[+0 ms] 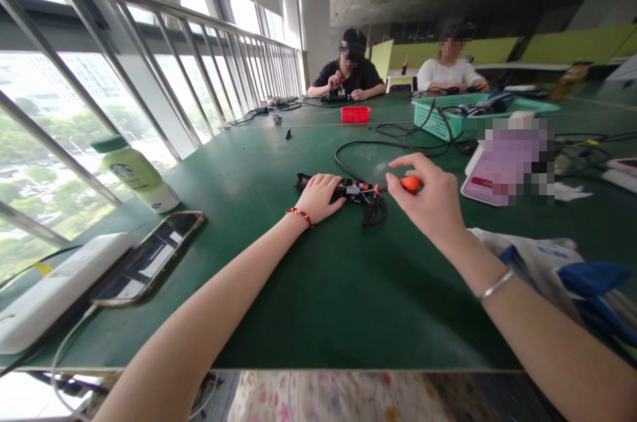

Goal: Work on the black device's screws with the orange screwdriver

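My left hand (321,198) lies over a long black device (304,180) and grips it against the table, fingers across its top and thumb along the near side. The device's right end is uncovered, with a grey part and coloured wires (367,196) showing. A screwdriver with an orange and black handle (411,184) is pinched in my right hand (432,196). Its shaft lies nearly level and points left at the wired end; whether the tip sits in a screw is too small to tell. A dark cord (375,211) curls beside that end.
A bottle (137,176), phone (152,259) and white power strip (64,292) stand at left. Toward the back are a red box (355,115) and a green basket (438,122). A propped phone (490,173) and a bag (537,249) lie at right. Two people sit across.
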`<state>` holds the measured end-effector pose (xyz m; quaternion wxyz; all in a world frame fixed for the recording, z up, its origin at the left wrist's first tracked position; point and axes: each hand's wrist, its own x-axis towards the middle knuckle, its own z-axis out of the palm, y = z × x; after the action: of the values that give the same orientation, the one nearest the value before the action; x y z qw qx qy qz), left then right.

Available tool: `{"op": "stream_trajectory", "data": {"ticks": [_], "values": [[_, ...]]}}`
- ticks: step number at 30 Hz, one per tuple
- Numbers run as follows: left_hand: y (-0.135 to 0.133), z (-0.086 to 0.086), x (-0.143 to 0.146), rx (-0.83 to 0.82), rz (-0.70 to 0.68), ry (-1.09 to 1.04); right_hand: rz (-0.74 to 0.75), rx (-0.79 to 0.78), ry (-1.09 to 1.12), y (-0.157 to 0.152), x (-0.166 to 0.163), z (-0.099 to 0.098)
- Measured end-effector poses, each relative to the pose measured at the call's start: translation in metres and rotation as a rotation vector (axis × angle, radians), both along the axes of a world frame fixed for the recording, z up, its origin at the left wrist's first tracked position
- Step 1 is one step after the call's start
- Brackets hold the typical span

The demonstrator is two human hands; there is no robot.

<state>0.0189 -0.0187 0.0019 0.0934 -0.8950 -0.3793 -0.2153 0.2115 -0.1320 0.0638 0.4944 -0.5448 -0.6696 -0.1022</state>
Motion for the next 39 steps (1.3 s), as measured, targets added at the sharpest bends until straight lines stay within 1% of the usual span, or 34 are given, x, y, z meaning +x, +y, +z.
{"op": "stream_trajectory", "data": {"ticks": [2,6,8,12,14,19,24,30,35,37,39], "values": [[0.0003,-0.0002,0.0000,-0.002,0.000,-0.005,-0.010,-0.012,0.000,-0.0002,-0.0003,-0.0001],[0.0004,-0.0004,-0.0001,-0.004,0.002,0.001,0.064,0.079,0.010,0.0008,-0.0001,-0.0003],[0.0002,-0.0004,-0.0003,-0.003,0.002,0.002,0.073,0.092,0.014,0.0006,-0.0001,0.0002],[0.0000,-0.0005,-0.0002,-0.007,0.003,-0.003,0.008,-0.033,0.023,-0.0016,-0.0009,0.0010],[0.0001,-0.0005,0.0001,-0.011,0.002,-0.009,0.003,-0.048,0.029,-0.0019,-0.0011,0.0008],[0.0001,0.0002,0.0002,-0.018,0.001,-0.007,0.053,0.076,0.029,-0.0001,-0.0004,-0.0004],[-0.0005,0.0009,0.0000,-0.019,0.005,-0.005,-0.013,-0.038,0.042,-0.0009,-0.0012,-0.0002],[-0.0007,0.0010,0.0000,-0.020,-0.004,-0.005,0.058,0.085,0.040,-0.0001,-0.0005,-0.0004],[-0.0004,0.0005,-0.0001,-0.016,0.001,-0.003,-0.007,-0.031,0.029,-0.0013,-0.0009,-0.0002],[-0.0004,0.0004,-0.0003,-0.012,0.001,-0.001,0.017,-0.003,0.031,-0.0007,-0.0007,-0.0006],[-0.0005,0.0004,-0.0004,-0.011,-0.001,-0.001,0.062,0.062,0.031,0.0004,-0.0002,-0.0009]]}}
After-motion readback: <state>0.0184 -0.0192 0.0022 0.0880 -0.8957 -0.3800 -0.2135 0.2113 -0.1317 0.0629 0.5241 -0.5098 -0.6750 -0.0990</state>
